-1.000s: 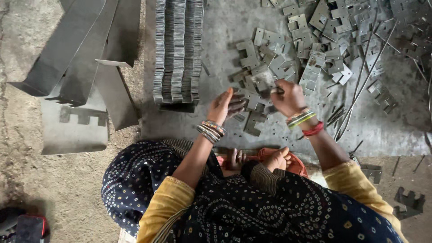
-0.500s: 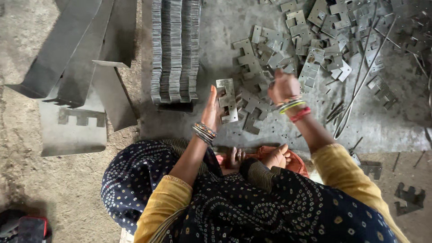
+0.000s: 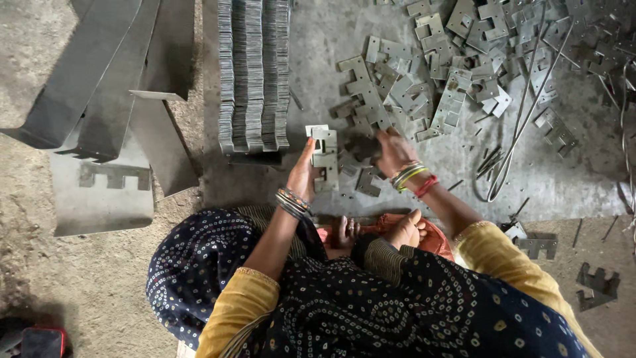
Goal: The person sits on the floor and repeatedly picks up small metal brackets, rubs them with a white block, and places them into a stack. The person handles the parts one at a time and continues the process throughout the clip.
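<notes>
My left hand (image 3: 303, 174) holds a small stack of notched grey metal plates (image 3: 324, 158) upright, just right of the long rows of stacked plates (image 3: 254, 73). My right hand (image 3: 392, 152) reaches down into the loose heap of the same notched plates (image 3: 424, 79) on the grey floor, fingers curled over a plate there; whether it grips one is hidden. Both wrists carry bangles. My bare feet (image 3: 377, 232) show between my knees below the hands.
Long folded metal sheets (image 3: 99, 86) and a flat sheet with notched cutouts (image 3: 103, 192) lie at the left. Thin wire rods (image 3: 523, 113) cross the floor at the right. A few stray plates (image 3: 599, 285) lie at the lower right.
My left hand has taken up a stack of plates and carried it left toward the stacked rows. My right hand has moved left and lower into the heap.
</notes>
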